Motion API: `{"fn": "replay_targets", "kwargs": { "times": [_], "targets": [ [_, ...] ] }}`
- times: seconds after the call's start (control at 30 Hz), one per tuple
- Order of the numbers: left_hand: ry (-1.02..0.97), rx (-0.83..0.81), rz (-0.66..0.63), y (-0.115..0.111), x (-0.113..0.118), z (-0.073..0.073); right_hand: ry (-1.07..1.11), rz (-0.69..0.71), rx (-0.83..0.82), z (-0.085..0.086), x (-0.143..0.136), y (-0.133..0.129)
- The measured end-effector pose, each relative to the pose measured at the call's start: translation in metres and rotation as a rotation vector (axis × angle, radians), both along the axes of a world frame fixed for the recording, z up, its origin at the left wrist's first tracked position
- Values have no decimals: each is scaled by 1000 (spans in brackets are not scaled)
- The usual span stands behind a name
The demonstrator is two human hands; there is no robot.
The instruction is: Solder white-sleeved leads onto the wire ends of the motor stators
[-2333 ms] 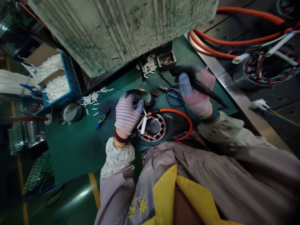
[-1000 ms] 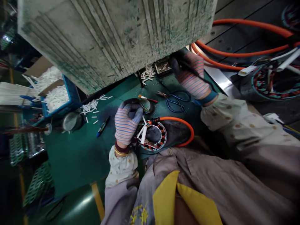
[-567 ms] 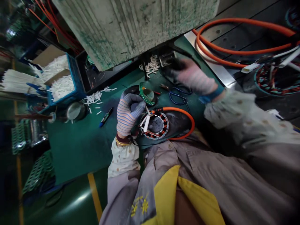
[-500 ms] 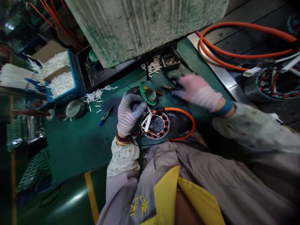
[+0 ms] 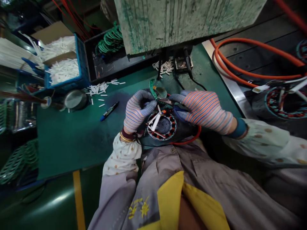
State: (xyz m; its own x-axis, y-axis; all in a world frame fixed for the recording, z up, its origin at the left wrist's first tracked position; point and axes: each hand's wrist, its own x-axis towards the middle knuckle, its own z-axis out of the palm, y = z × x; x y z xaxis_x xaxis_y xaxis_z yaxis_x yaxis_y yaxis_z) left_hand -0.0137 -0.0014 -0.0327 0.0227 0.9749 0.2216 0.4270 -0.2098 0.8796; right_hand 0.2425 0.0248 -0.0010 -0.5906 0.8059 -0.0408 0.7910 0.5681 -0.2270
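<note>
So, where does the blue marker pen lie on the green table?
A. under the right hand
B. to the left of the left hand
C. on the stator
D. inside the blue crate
B: the blue marker pen lies on the green table, apart from the left hand, on its left.

Striped knit cloth gloves cover the left hand (image 5: 137, 110) and right hand (image 5: 203, 108); beside them, the stator (image 5: 162, 125) shows glossy copper windings on matt green bench (image 5: 72, 140).

Stator (image 5: 161, 126) at table (image 5: 67, 143) edge between both hands, marker (image 5: 109, 111) left, crate (image 5: 64, 68) far left.
</note>
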Motion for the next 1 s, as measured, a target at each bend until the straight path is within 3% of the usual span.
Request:
{"fn": "replay_targets", "kwargs": {
  "times": [0.13, 0.27, 0.43, 0.63, 0.73, 0.8, 0.9, 1.0],
  "targets": [
    [-23, 11, -9, 1, 2, 1, -42, 3, -18, -1, -8, -4],
    [2, -27, 8, 1, 2, 3, 67, 30, -78, -12, -3, -2],
    [39, -38, 18, 0, 4, 3, 215, -80, -23, -20, -5, 4],
    [189, 167, 221, 4, 0, 2, 277, -88, -39, -20, -26, 7],
    [152, 167, 77, 9, -6, 0, 319, -84, -67, -18, -23, 8],
    [95, 73, 18, 11, -8, -2, 291, -98, -66, -15, -14, 10],
    [36, -71, 72, 12, -7, -7, 149, -121, -61, -7, 3, 13],
    [-4, -108, 80, 13, -4, -11, -70, -79, -67, 0, 14, 13]
  ]
}}
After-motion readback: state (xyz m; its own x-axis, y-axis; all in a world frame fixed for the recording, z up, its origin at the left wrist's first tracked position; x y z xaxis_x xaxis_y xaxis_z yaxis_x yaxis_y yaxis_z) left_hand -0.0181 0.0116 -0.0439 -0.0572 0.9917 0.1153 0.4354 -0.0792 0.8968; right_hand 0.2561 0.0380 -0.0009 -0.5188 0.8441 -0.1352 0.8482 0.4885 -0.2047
